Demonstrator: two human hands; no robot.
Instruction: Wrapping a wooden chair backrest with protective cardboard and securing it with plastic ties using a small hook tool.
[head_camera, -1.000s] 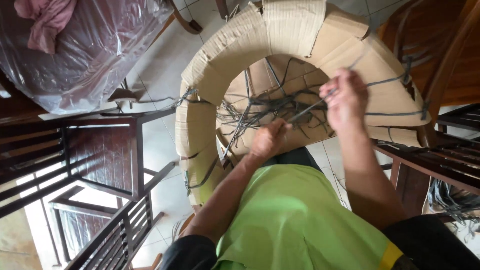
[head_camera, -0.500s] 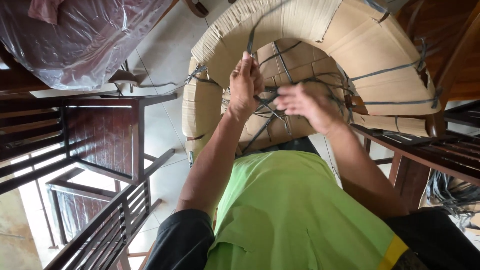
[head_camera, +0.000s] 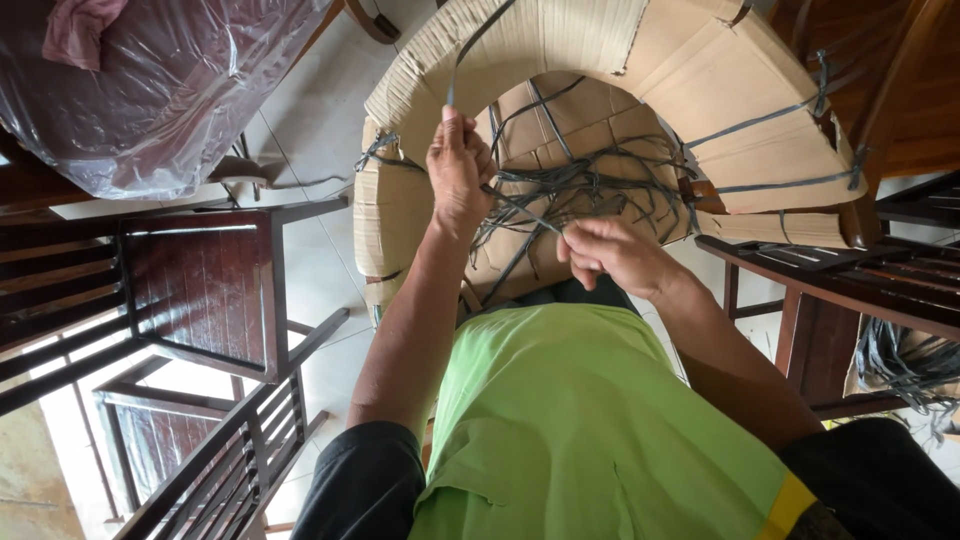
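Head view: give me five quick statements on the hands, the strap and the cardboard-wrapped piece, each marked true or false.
1. The left hand grips a dark strap running up over the cardboard wrapping. True.
2. The right hand is empty and resting on the green shirt. False: it is raised off the shirt and pinches a strand of the strap.
3. A tangle of loose straps lies inside the cardboard arch. True.
4. The cardboard is wrapped in clear plastic film. False: it is bare; the plastic film covers another item at upper left.
5. A dark wooden chair stands on the left. True.
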